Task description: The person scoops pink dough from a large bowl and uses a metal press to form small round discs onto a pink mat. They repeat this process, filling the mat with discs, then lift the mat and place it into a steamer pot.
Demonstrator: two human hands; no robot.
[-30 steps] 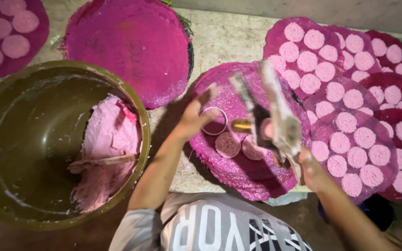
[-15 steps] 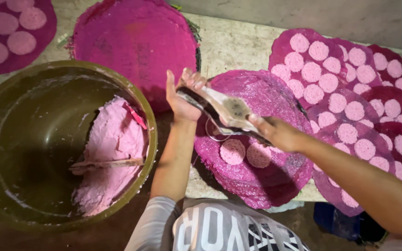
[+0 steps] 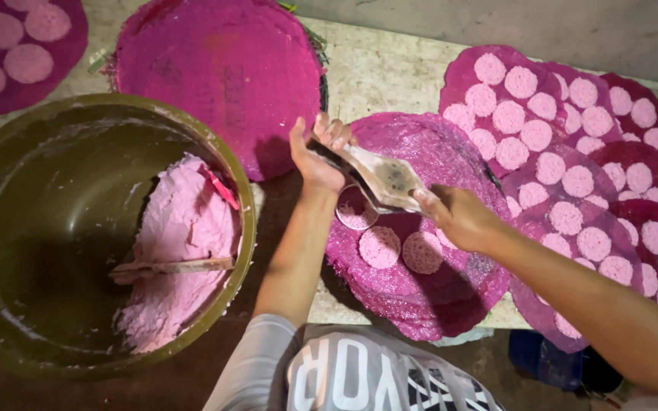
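- Holding a flat metal scraper (image 3: 386,176) at both ends, the left hand (image 3: 315,156) and right hand (image 3: 457,217) now keep it low over the middle mat (image 3: 428,304), where a second ago the right hand had it raised on end.
- Left fingers (image 3: 333,131) curl round the far tip; right fingers are pressed on the near end, mostly hidden under the hand.
- A ring mould (image 3: 357,209) with pink paste sits under the scraper, beside two finished pink discs (image 3: 380,246); the levelling stroke looks under way.
- The mat lies at the desk's (image 3: 382,72) near edge; filled mats (image 3: 565,152) overlap towards the right edge, a bare one (image 3: 218,76) sits at the far edge.
- A big bowl (image 3: 9,228) of pink paste (image 3: 177,243) with a stick stands at left.
- No packages, labels or signs show on the desk.
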